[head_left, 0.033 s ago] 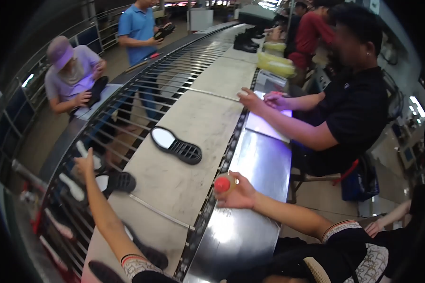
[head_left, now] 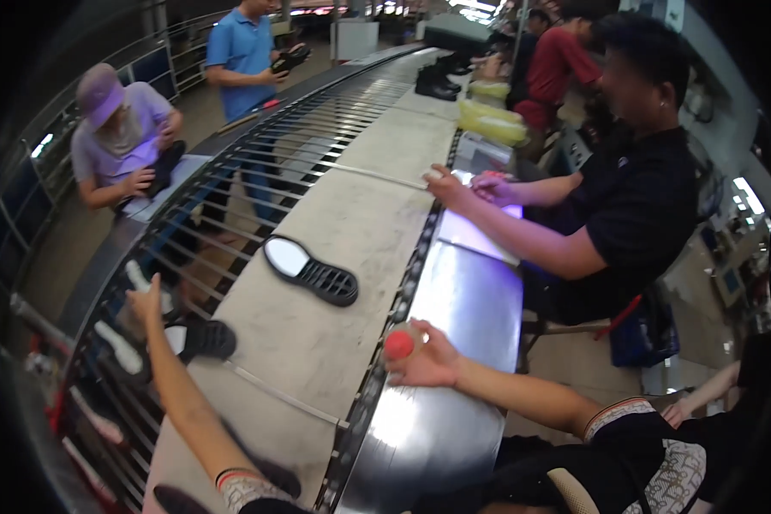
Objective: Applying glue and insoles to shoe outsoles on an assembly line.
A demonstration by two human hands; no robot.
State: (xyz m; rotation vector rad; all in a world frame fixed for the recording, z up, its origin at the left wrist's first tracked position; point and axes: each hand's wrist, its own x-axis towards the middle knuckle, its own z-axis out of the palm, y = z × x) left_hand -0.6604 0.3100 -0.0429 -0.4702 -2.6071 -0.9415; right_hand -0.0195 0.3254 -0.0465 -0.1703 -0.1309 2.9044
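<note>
My left hand (head_left: 146, 298) is stretched far out to the wire rack (head_left: 231, 214) left of the belt. Its fingers are at a white sole-like piece (head_left: 135, 274); the grip is unclear. A black shoe (head_left: 204, 339) sits on the rack just right of that hand. My right hand (head_left: 433, 360) rests at the edge of the shiny metal bench (head_left: 454, 317), closed around a red round object (head_left: 398, 344). Beyond both hands, a black shoe sole with a pale insole (head_left: 310, 271) lies on the grey conveyor belt (head_left: 343, 343).
A person in a black shirt (head_left: 638, 201) sits on the right, hands on a purple-lit panel (head_left: 480, 233). Across the rack, one person in blue (head_left: 242, 51) stands holding a shoe and another in a cap (head_left: 120, 128) sits. Yellow items (head_left: 493, 124) and black boots (head_left: 437, 81) lie further along.
</note>
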